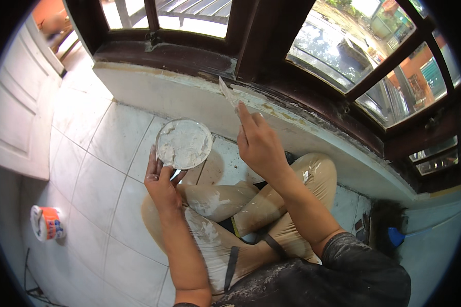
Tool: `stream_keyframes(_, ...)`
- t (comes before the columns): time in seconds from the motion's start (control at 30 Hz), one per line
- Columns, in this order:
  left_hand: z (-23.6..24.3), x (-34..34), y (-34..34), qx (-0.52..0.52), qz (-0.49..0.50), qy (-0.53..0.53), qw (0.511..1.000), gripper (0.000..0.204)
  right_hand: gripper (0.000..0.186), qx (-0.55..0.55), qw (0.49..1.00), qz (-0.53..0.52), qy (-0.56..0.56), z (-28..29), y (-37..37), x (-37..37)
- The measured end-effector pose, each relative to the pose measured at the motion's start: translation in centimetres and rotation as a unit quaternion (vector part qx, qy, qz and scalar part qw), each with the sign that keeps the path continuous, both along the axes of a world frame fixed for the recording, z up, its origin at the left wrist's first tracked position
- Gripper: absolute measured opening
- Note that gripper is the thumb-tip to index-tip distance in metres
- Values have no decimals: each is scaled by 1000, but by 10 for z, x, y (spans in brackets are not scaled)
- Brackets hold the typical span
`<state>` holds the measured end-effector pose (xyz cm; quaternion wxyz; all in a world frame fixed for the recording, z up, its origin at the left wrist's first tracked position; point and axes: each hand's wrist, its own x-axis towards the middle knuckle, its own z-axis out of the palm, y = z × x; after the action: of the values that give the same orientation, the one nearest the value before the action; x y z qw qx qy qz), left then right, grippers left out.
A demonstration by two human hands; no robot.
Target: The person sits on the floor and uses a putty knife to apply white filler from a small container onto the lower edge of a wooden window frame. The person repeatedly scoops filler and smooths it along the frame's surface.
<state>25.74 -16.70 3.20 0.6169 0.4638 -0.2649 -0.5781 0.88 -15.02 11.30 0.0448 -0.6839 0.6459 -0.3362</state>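
My left hand [163,184] grips a round white lid [184,142] from below and the side, with pale putty spread across it, held over the tiled floor. My right hand [256,140] is closed around a putty knife [226,91], raised to the right of the lid, its blade pointing up toward the window ledge [281,106]. The ledge has white patches and yellowish marks along its edge. Whether the blade touches the ledge, I cannot tell.
Dark wooden windows [343,95] stand on a low pale wall [169,92]. A white door [20,107] is at left, a white-and-orange bucket [48,223] on the floor [102,169]. My crossed legs are below; a blue tool [395,236] and dark bristly item [381,220] lie at right.
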Motion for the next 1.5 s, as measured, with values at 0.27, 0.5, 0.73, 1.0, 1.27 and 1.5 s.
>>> stream_keyframes(0.27, 0, 2, -1, 3, 8, 19, 1000, 75, 65, 28, 998, -52, -7, -10, -4, -11)
stream_keyframes(0.5, -8, 6, -1, -4, 5, 35, 999, 75, 62, -12, 994, -105, 6, -17, 25, -31)
stream_keyframes(0.73, -1, 5, 0, -3, 2, 38, 999, 78, 60, -3, 989, -150, 3, -8, 52, -49)
stream_keyframes(1.0, -3, 1, 0, -1, -3, 23, 1000, 78, 63, -22, 986, -161, 25, 4, 99, -68)
stream_keyframes(1.27, -5, -22, 10, 4, -89, 49, 995, 76, 51, -54, 971, 68, -222, -6, 124, -27)
stream_keyframes(1.5, 5, -20, 13, 15, -77, 87, 993, 79, 44, 159, 848, 29, -505, -55, 148, -8)
